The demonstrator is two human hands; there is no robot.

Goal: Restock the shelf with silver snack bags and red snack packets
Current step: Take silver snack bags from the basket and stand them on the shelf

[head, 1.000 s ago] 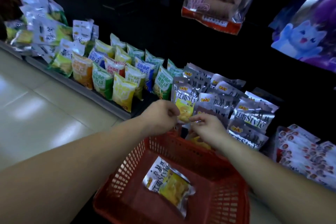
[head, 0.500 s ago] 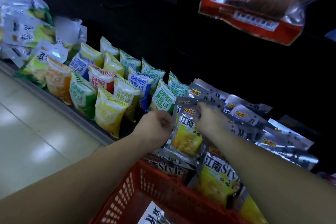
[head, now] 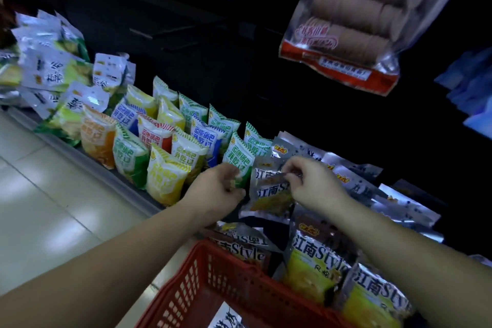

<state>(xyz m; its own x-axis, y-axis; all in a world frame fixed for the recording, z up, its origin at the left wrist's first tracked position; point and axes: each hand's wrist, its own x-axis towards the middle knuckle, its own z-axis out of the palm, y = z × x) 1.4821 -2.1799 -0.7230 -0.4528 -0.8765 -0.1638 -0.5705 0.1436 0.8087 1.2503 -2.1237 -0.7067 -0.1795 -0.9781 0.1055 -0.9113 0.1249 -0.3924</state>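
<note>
At 12 o'clock, right hand (head: 314, 186) is pinching a bag (head: 269, 192); left hand (head: 213, 192) is curling, grip unclear. More are waiting in basket (head: 202, 282) at 6.

- Dim overall; the back of the shelf (head: 213, 61) is near black, its detail lost
- The pale floor (head: 40, 208) at left is brightest, with soft patches of reflected overhead light
- Glare glints on the shelved silver bags (head: 356, 186) and the clear biscuit bag (head: 346, 21)
- Motion blur smears the right hand (head: 311, 184) and the top of the silver snack bag (head: 269, 189)
- Wide-angle bending stretches the edges; the blue packs (head: 474, 93) at right are soft
</note>
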